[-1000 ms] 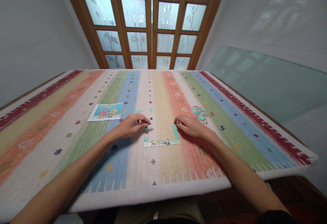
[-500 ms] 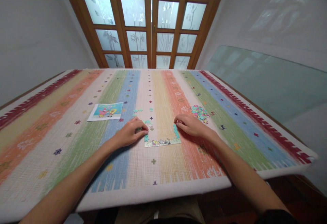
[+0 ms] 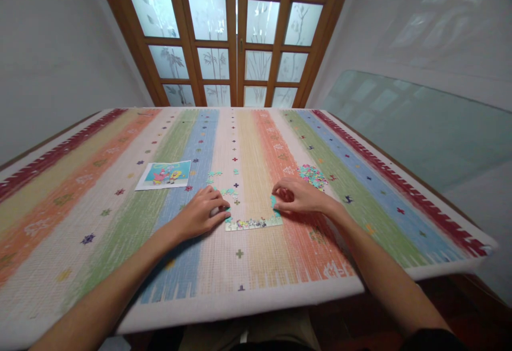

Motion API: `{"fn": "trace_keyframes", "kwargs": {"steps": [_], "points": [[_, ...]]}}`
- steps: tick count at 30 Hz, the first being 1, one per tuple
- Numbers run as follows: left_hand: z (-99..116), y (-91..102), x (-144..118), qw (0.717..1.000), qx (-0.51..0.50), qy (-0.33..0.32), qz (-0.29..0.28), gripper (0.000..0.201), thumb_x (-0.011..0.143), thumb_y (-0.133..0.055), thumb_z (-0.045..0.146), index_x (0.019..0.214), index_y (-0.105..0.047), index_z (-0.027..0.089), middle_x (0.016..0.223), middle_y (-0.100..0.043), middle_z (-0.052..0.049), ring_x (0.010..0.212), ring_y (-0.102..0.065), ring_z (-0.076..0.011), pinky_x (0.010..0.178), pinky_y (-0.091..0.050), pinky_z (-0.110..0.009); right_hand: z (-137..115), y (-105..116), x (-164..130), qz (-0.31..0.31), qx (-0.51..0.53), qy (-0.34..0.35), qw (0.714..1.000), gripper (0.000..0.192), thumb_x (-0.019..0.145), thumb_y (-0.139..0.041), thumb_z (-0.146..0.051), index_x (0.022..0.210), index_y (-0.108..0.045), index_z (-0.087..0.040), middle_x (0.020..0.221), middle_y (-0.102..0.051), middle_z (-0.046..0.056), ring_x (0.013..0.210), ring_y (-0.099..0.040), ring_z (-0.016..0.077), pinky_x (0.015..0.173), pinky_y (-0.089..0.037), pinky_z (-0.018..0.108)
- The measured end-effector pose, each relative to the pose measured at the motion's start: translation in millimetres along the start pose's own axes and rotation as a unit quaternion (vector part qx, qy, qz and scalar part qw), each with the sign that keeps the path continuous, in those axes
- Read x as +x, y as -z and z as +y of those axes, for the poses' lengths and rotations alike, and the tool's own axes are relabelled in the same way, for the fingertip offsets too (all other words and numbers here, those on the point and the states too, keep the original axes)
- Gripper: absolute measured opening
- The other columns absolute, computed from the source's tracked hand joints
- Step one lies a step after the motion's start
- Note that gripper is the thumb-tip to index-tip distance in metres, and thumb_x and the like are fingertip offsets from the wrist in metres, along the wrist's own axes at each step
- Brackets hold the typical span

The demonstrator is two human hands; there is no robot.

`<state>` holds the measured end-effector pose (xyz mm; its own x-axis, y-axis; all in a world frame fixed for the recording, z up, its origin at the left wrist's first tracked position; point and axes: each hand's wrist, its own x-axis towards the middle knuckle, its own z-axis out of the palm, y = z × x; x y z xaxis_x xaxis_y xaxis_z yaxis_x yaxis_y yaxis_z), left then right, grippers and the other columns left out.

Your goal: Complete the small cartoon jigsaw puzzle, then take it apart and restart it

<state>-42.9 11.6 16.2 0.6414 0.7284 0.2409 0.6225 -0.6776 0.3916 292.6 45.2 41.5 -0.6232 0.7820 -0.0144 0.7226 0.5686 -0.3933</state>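
A partly joined jigsaw puzzle [image 3: 254, 225] lies before me, with a pale bottom row and turquoise pieces rising at both sides. My left hand [image 3: 206, 209] rests at its left edge, closed, with thumb and fingertips on a jigsaw piece there. On the opposite side, my right hand [image 3: 298, 195] has its fingers curled and the thumb pressed at the turquoise right-edge pieces [image 3: 274, 202]. Both hands partly cover the pieces they touch. Beyond the left hand lie several loose turquoise pieces [image 3: 216, 174].
A reference picture [image 3: 166, 174] of cartoon figures lies to the left. Behind my right hand is a heap of mixed jigsaw pieces [image 3: 313, 176]. A striped cloth [image 3: 248, 143] covers the table. Wooden doors with frosted panes [image 3: 208, 17] stand beyond it.
My right thumb has shifted down along the right-edge pieces, and a gap shows between thumb and forefinger. The left hand has moved slightly down, covering more of the left edge.
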Motion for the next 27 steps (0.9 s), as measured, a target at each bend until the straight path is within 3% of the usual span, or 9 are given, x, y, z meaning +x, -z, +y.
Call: {"fn": "trace_keyframes", "kwargs": {"steps": [7,17,24,27], "points": [[-2,-2.7,0,1.000,-0.003,-0.001,-0.002,0.020,0.099,-0.060,0.037,0.090,-0.065,0.021,0.087,-0.065,-0.003,0.090,-0.053,-0.0243,0.088,-0.042,-0.042,7,-3,-3,-0.034,0.014,0.008,0.999,0.052,0.073,-0.084,-0.051,0.109,-0.062,-0.020,0.102,-0.065,0.007,0.090,-0.061,0.0233,0.080,-0.046,0.035],[-1,-3.4,-2,1.000,-0.015,0.013,-0.001,0.018,0.099,-0.058,0.037,0.091,-0.064,0.021,0.088,-0.065,-0.004,0.091,-0.052,-0.0246,0.087,-0.041,-0.042,4,0,-4,-0.065,0.034,-0.002,0.997,0.067,0.059,-0.094,-0.049,0.109,-0.059,-0.021,0.106,-0.063,0.007,0.090,-0.059,0.0242,0.081,-0.046,0.036],[-5,1.5,-3,1.000,-0.022,0.011,-0.005,0.021,0.101,-0.046,0.029,0.096,-0.064,0.021,0.092,-0.066,-0.005,0.094,-0.052,-0.0252,0.088,-0.042,-0.043,4,-1,-5,-0.062,0.034,-0.005,0.997,0.065,0.061,-0.093,-0.048,0.110,-0.059,-0.022,0.108,-0.062,0.007,0.091,-0.059,0.0239,0.081,-0.047,0.035],[-5,7.7,-6,1.000,-0.017,0.008,-0.006,0.016,0.094,-0.055,0.031,0.100,-0.064,0.020,0.092,-0.065,-0.005,0.094,-0.052,-0.0258,0.087,-0.042,-0.043,3,-1,-5,-0.062,0.029,-0.007,0.998,0.065,0.061,-0.093,-0.048,0.110,-0.059,-0.022,0.107,-0.063,0.007,0.091,-0.059,0.0244,0.081,-0.046,0.035]]}}
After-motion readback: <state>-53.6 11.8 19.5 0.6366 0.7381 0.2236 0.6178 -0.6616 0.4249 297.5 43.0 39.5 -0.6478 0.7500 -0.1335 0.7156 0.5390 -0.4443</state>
